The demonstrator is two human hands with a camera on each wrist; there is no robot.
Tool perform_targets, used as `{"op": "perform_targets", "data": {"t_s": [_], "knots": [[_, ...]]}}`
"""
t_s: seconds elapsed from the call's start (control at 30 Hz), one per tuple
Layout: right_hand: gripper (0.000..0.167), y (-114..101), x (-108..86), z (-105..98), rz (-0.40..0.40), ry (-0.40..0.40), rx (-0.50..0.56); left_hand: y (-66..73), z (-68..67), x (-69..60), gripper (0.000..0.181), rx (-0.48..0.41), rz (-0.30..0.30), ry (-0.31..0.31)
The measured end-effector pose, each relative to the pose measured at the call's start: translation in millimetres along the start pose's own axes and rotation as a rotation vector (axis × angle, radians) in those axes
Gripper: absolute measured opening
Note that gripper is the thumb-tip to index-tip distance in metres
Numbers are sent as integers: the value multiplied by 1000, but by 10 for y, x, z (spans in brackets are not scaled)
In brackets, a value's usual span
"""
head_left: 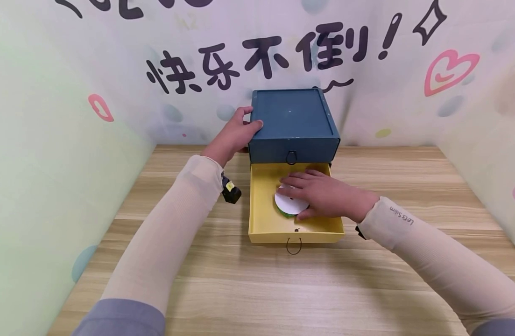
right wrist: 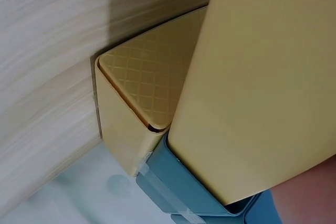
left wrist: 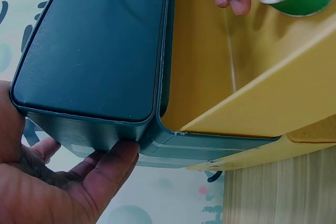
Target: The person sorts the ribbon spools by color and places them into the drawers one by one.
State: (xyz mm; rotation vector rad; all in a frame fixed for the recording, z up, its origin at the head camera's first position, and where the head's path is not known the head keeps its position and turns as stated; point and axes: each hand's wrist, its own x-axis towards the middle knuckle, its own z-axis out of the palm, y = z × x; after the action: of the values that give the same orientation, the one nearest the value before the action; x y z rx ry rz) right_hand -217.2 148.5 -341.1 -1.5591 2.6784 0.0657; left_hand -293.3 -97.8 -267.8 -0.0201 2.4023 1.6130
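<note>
A stacked drawer box (head_left: 292,112) has a blue upper part, and a yellow drawer (head_left: 262,200) is pulled out beneath it. My left hand (head_left: 234,135) holds the upper left side, its thumb over the top edge; the left wrist view shows its fingers (left wrist: 113,169) against the blue side. Inside the drawer my right hand (head_left: 324,193) spans a round spool (head_left: 288,205) with a white face and green side. One finger lies across the face, and the thumb is at the near edge. Part of the spool is hidden under this hand. The drawer wall hides the spool in the right wrist view.
Under the pulled-out drawer sits another yellow drawer with a diamond-patterned front (right wrist: 147,82). Wire ring pulls hang on the blue front (head_left: 291,157) and the yellow front (head_left: 294,246). The wooden table (head_left: 282,289) meets a printed backdrop behind and at the sides.
</note>
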Motion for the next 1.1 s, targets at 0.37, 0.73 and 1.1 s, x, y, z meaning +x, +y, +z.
{"op": "perform_targets", "data": {"t_s": [0.37, 0.73, 1.1], "knots": [[78, 8, -21, 7, -25, 50, -4, 0, -2, -6, 64, -1, -3, 0], [65, -29, -132, -92, -69, 178, -147, 6, 1, 4, 65, 4, -3, -3], [62, -105, -272, -222, -38, 248, -147, 3, 1, 11, 64, 1, -11, -2]]}}
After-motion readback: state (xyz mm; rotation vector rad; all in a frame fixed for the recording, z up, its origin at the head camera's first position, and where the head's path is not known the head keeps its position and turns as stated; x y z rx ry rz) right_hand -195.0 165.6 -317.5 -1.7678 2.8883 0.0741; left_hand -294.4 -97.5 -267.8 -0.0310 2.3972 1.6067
